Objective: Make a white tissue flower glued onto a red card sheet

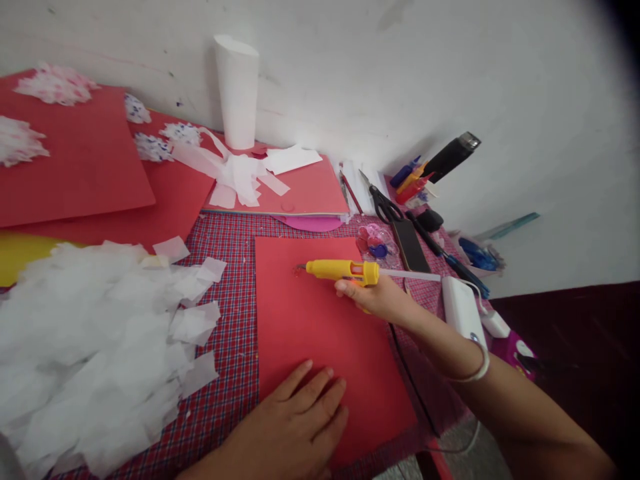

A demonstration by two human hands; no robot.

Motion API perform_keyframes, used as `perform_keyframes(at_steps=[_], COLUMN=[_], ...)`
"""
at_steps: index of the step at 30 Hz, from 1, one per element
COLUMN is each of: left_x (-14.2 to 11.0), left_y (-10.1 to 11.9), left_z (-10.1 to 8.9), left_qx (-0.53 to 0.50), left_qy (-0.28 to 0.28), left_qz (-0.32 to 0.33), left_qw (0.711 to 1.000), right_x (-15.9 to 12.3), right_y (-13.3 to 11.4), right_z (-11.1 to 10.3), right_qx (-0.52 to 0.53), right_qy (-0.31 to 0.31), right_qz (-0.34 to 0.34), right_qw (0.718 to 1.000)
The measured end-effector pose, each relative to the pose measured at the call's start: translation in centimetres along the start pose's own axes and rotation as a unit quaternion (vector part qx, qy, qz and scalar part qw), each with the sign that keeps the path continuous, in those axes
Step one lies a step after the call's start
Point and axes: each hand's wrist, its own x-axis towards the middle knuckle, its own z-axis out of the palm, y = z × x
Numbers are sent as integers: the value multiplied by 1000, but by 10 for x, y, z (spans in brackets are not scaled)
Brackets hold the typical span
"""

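A red sheet of paper [310, 327] lies on the checked tablecloth. My right hand [375, 297] is closed round a yellow hot glue gun [333, 269], with a clear glue stick [410, 274] jutting from its back. The gun's nozzle points left, at or just above a small wet-looking glue spot [297, 271] in the sheet's upper part; whether it touches I cannot tell. My left hand [295, 427] rests flat on the sheet's lower left, fingers stretched out, holding nothing. Left of the sheet spreads a big pile of white tissue-paper squares [100, 340].
Red cards with fluffy paper tufts [57, 83] lie at back left. A white paper roll [239, 93] stands by the wall. Scissors [384, 203], a phone [411, 245], glue bottles [413, 183] and a white power strip [463, 310] line the right. A dark cord runs beside the sheet.
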Motion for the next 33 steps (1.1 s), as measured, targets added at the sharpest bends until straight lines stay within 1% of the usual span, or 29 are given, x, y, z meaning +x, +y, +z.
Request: perform_keyframes(at_steps=[7,13,20,23,27,33], left_x=[1,0,-1,-1,0,0], left_y=[-1,2,2,1,1,1], left_z=[-1,0,1,0,-4,-4], left_qx=[23,-1,-6,-1,-4,-15], left_qy=[24,-5,-4,-6,-17,-10], left_qz=[4,-8,-8,-7,-2,-8], left_qw=[999,1000,1000,1000,1000,1000], right_x=[3,4,0,-4,-9,-13], right_y=[8,12,9,9,10,8], right_z=[4,4,-1,-3,-2,0], right_qx=[8,12,-1,1,2,7], right_qy=[21,31,39,28,25,23], right_qz=[10,13,16,19,30,30], right_qw=[1000,999,999,999,999,999])
